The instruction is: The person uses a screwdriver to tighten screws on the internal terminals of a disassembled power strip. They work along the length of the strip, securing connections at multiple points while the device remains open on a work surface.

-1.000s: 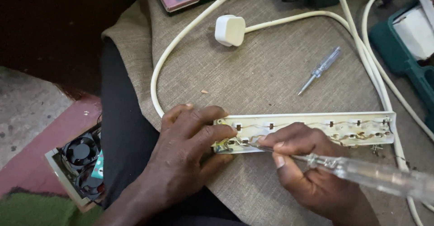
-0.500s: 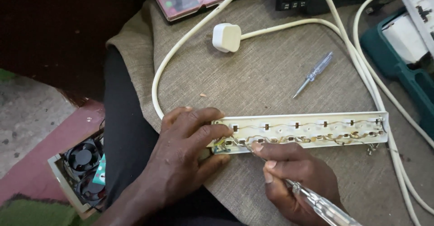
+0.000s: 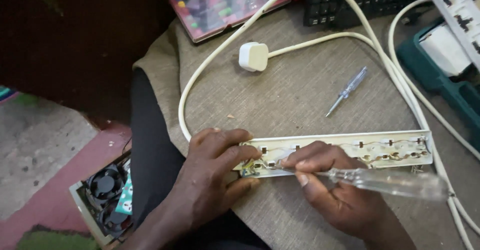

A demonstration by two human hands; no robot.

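An opened white power strip [image 3: 380, 150] lies on a brown cloth-covered surface [image 3: 300, 95], its copper contacts and wires exposed. My left hand [image 3: 212, 180] grips the strip's left end, thumb underneath. My right hand [image 3: 335, 190] holds a screwdriver with a clear handle [image 3: 395, 182], its tip pressed into the contacts near the strip's left end. A white cable [image 3: 200, 70] loops from the strip up and round to a white plug [image 3: 253, 56] lying on the cloth.
A small clear-handled tester screwdriver [image 3: 347, 91] lies right of the plug. A pink parts box [image 3: 220, 5] and a dark keyboard [image 3: 365, 0] sit at the back, a teal case [image 3: 445, 80] and another white socket strip [image 3: 460, 15] at right. A box of fans [image 3: 105, 195] rests on the floor.
The view has shifted slightly. My right hand has swung the clear-handled screwdriver from pointing down-right to nearly level along the strip's front edge. The left hand keeps its grip.
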